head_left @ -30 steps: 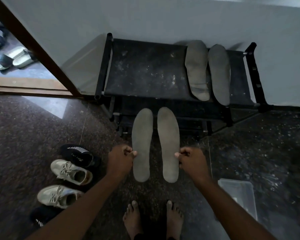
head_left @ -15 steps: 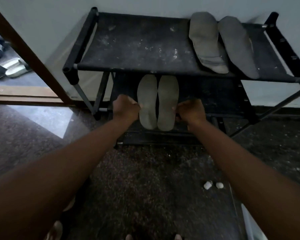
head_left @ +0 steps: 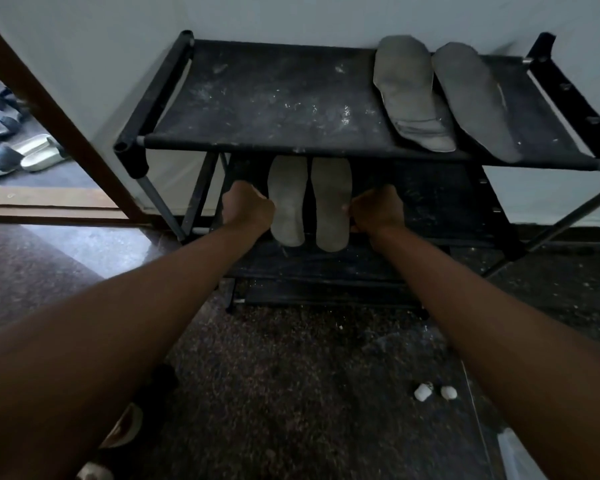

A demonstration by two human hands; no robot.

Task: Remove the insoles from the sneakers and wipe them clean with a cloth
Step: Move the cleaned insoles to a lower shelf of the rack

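Observation:
Two grey insoles lie side by side under the top shelf of a black shoe rack [head_left: 160, 98], their toes hidden beneath that shelf. My left hand [head_left: 246, 209] grips the left insole [head_left: 287, 202] by its outer edge. The right insole [head_left: 331, 206] is held at its outer edge by my right hand [head_left: 374, 209]. Both insoles seem to rest on the rack's middle shelf [head_left: 430, 202]. Another pair of grey insoles [head_left: 409, 95] lies on the right of the dusty top shelf. A pale sneaker [head_left: 122, 431] shows partly under my left forearm.
The rack stands against a pale wall. A brown door frame [head_left: 49, 109] runs at the left, with sandals [head_left: 32, 154] on the floor beyond it. Two small white lumps [head_left: 430, 391] lie on the dark speckled floor. A clear plastic container's corner [head_left: 513, 452] shows at bottom right.
I have bent down and carried both insoles from above the floor forward into the rack, under its top shelf. Both hands keep their grip.

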